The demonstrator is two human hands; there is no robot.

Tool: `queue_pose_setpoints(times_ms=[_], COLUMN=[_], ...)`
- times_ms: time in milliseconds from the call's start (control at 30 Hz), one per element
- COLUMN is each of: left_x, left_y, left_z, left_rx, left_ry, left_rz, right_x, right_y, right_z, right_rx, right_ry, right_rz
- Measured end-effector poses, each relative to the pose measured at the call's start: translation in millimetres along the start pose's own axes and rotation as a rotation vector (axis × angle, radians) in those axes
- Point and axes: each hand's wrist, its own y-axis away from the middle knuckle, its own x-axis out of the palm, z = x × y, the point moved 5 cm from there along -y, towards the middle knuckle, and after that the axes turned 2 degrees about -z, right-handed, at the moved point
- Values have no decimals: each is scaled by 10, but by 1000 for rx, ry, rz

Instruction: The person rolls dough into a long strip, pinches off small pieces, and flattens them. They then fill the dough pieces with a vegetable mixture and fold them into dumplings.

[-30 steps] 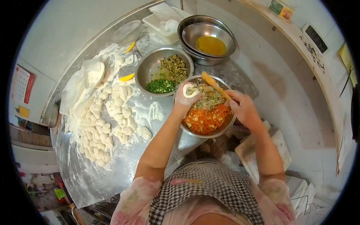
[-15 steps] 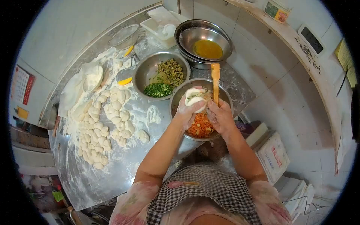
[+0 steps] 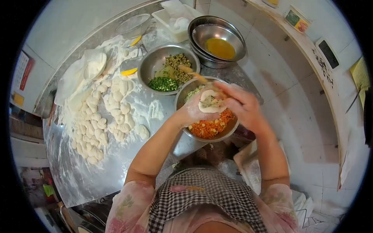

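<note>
My left hand (image 3: pixel 189 111) is cupped around a round dough wrapper (image 3: pixel 207 109), with pale green shredded filling (image 3: pixel 211 101) in its middle. My right hand (image 3: pixel 246 108) grips a wooden spatula (image 3: pixel 200 78) whose free end points up and left; the other end is hidden by my fingers, close to the filling. Both hands are over a steel bowl (image 3: pixel 232 133). Orange shredded carrot filling (image 3: pixel 211 126) lies in its near part, and some pale filling shows at its far left.
Another steel bowl (image 3: pixel 143 73) holds chopped greens (image 3: pixel 163 84) and diced filling. Stacked basins (image 3: pixel 237 35) behind contain yellow liquid. Many dough pieces (image 3: pixel 93 130) lie on the floured table (image 3: pixel 74 182) at left, with a yellow-handled scraper (image 3: pixel 129 72) and a white tub (image 3: pixel 175 33).
My right hand has risen and turned, tilting the spatula from upright to leaning left. The wrapper, earlier partly folded in my left hand, now lies more open with filling showing.
</note>
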Motion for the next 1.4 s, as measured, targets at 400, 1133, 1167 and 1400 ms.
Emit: queue_pose_setpoints(times_ms=[400,1133,1167,1400], left_x=[-367,-501,-448,-323], left_y=[-82,-83,-69,207], left_z=[287,341,299,121], left_rx=[-122,-143,-109,34], left_ry=[167,344,392,527], left_rz=[-110,-264,-255,-272], right_x=[-206,111,239,752], right_y=[282,294,327,236], right_z=[-458,-1007,-1072,-770], right_rx=[-27,99,289,502], right_ry=[978,764,432,-534], right_rz=[215,18,-11,-285])
